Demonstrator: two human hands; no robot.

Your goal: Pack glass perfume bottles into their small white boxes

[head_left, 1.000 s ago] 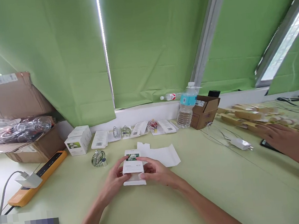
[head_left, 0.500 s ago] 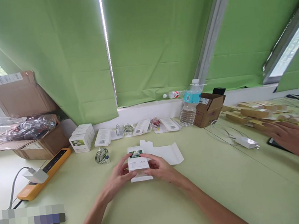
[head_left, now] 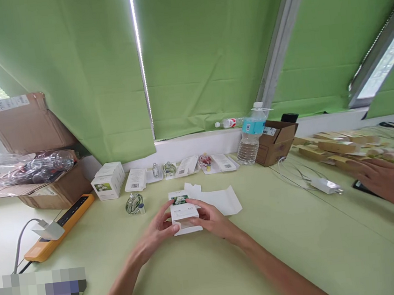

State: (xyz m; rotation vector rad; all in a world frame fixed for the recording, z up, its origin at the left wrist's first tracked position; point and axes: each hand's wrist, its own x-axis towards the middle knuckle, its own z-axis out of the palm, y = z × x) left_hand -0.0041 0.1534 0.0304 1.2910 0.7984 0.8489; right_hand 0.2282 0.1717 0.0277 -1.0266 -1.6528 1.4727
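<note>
Between my two hands, a small white carton (head_left: 184, 210) with a green picture of a white flower rests on the table, its near end open with a flap lying forward. My left hand (head_left: 159, 227) grips its left side, fingers on top and thumb by the open end. From the right, my right hand (head_left: 212, 218) holds it the same way, thumb reaching into the opening's edge. Behind the carton lies a flat, unfolded white carton sheet (head_left: 222, 202). A round glass bottle (head_left: 132, 204) with a silver cap (head_left: 141, 208) beside it lies to the left.
White cartons (head_left: 107, 182) stand at back left, near an orange power strip (head_left: 61, 227). Small bottles and flattened cartons (head_left: 189, 165) line the wall. A large water bottle (head_left: 249, 144) stands by a cardboard box (head_left: 272, 146). Another person's hand (head_left: 391, 183) is at right, past a white charger (head_left: 324, 185).
The carton has opened out squarer, its near opening showing wider. My right thumb has shifted toward the opening. Both hands stay on its sides.
</note>
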